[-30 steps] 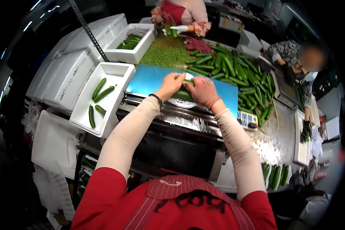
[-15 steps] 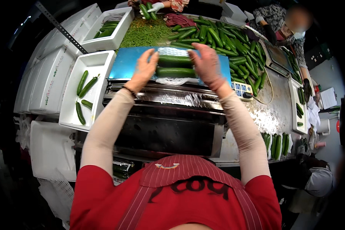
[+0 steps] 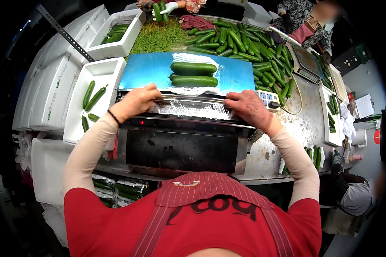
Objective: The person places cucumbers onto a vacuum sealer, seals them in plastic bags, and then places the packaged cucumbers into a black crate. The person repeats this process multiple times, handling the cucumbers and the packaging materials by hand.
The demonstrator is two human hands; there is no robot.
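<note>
Green cucumbers (image 3: 194, 81) lie left-to-right beyond my curled left hand (image 3: 137, 102) and right hand (image 3: 249, 108), neither clearly nearer, any pinch on the film (image 3: 193, 109) unclear

Two hands, one left hand (image 3: 138, 103) and one right hand (image 3: 251, 109), flank one stretch of film (image 3: 193, 109) on one machine (image 3: 180, 145). At least two cucumbers (image 3: 194, 81) lie on one blue plate (image 3: 148, 70), four in one white box (image 3: 110, 77) at left, and two are held by one of two co-workers (image 3: 302, 17) visible. The heap (image 3: 240, 40) is too dense to count. Also present: one scale (image 3: 303, 63), one power strip (image 3: 268, 99), one maroon cloth (image 3: 197, 22), one post (image 3: 64, 32).
</note>
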